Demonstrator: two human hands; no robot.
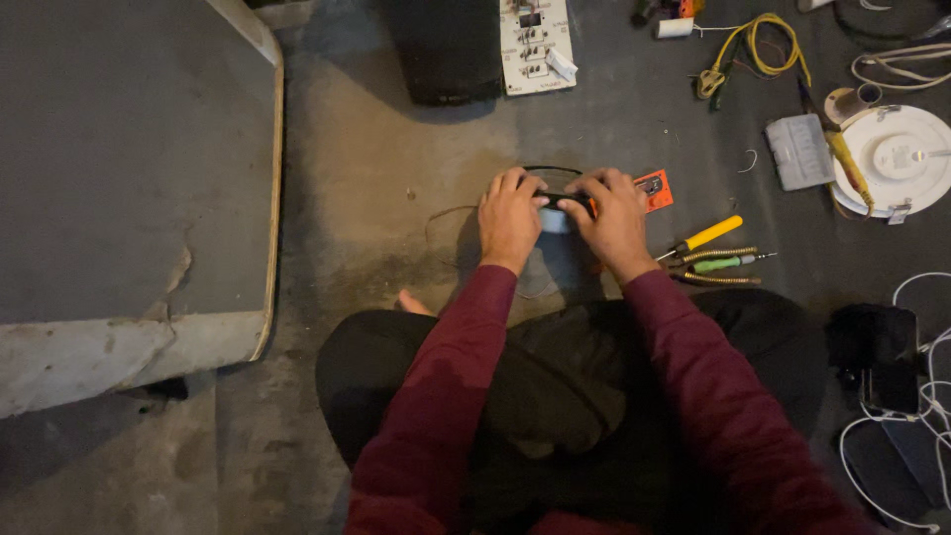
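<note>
I sit cross-legged on a concrete floor, arms in dark red sleeves stretched forward. My left hand (510,216) and my right hand (614,218) meet over a small dark part (561,201) with black wire looping from it, and both grip it between fingers and thumbs. An orange piece (655,189) lies just right of my right hand. Most of the gripped part is hidden by my fingers.
A yellow-handled screwdriver (705,236), a green-handled one (728,264) and metal springs lie to the right. Further off sit a round white lamp (897,159), a grey box (798,151), yellow wires (753,50), a white switch board (536,45), a phone (882,357). A raised slab (129,168) fills the left.
</note>
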